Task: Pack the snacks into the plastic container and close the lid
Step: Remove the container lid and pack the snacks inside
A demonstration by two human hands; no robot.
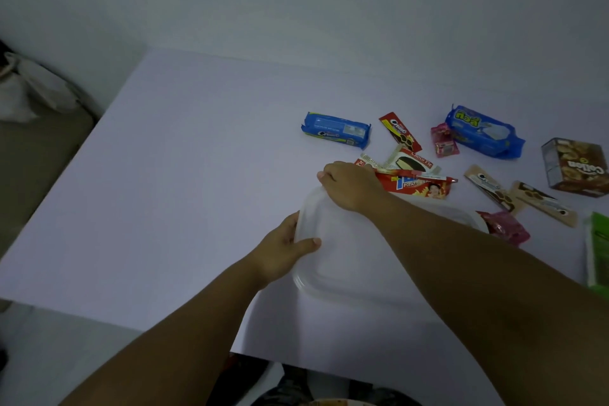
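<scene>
A clear plastic container [346, 260] with its lid on lies on the white table [184, 175], right of centre. My left hand [280, 250] grips its left edge, thumb on top. My right hand [349, 186] curls over the far left corner of the lid. Snacks lie scattered beyond and to the right: a blue cookie pack [336, 130], a red cookie stick pack [399, 131], a Choco Pie [412, 161], a red potato-snack bag [418, 186], a larger blue pack [484, 132] and a brown box [576, 166].
Two tan cookie sachets [520, 198] and pink wrappers [443, 140] [507, 227] lie near the container's right side. A green packet [598, 250] sits at the right edge. A white wall stands behind the table. A bag [33, 89] rests off the table at far left.
</scene>
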